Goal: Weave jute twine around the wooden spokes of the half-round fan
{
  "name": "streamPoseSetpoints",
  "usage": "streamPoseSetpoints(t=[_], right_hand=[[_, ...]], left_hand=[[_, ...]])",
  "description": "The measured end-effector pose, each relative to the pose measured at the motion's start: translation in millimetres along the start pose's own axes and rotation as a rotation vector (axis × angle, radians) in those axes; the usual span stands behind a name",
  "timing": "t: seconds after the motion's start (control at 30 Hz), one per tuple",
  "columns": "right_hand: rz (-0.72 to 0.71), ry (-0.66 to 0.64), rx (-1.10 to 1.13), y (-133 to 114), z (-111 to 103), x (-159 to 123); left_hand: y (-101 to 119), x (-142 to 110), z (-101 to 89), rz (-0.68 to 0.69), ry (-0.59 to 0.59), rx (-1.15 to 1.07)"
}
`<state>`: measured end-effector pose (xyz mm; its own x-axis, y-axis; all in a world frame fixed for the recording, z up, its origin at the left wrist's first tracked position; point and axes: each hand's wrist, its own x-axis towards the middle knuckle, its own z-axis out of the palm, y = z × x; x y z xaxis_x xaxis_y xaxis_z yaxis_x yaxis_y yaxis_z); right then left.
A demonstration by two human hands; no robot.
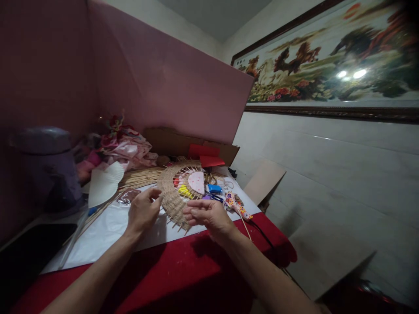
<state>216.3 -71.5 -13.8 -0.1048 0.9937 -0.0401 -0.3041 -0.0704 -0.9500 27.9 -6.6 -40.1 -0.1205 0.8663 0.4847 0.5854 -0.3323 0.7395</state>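
Forearms (108,257) and hands (143,211) (211,218) front woven fan (167,187) — cardboard (166,141) behind.

Honestly can't read a single word or number in this one. Closest thing is a short row of tiny marks (241,61) in the upper left corner of the wide, dark-framed horse picture (322,65), way too small to make out. Far left of that picture and lower, a lavender cylindrical container (42,170) has a blurry dark print, maybe lettering, can't tell.
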Motion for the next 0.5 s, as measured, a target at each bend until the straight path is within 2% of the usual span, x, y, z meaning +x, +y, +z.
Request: streamPoseSetpoints(t=[0.07, 0.17, 0.23, 0.33, 0.5], right_hand=[[0.022, 0.023, 0.033, -2.7, 4.2, -4.2], [0.020, 0.035, 0.025, -4.9, 8.2, -6.2], [-0.025, 0.028, -0.009, -4.1, 9.3, -5.5], [-0.111, 0.017, -0.062, -0.3, 10.2, -3.4], [-0.174, 0.021, -0.067, 3.8, 12.5, -2.3]], left_hand=[[9.4, -3.2, -1.1, 0.009, -0.121, -0.217], [25.5, -11.2, -3.2, -0.075, -0.429, -0.604], [33.6, -16.8, -4.2, -0.112, -0.554, -0.718], [38.8, -22.3, -4.4, -0.130, -0.606, -0.769], [37.1, -22.8, -3.4, -0.128, -0.599, -0.802]])
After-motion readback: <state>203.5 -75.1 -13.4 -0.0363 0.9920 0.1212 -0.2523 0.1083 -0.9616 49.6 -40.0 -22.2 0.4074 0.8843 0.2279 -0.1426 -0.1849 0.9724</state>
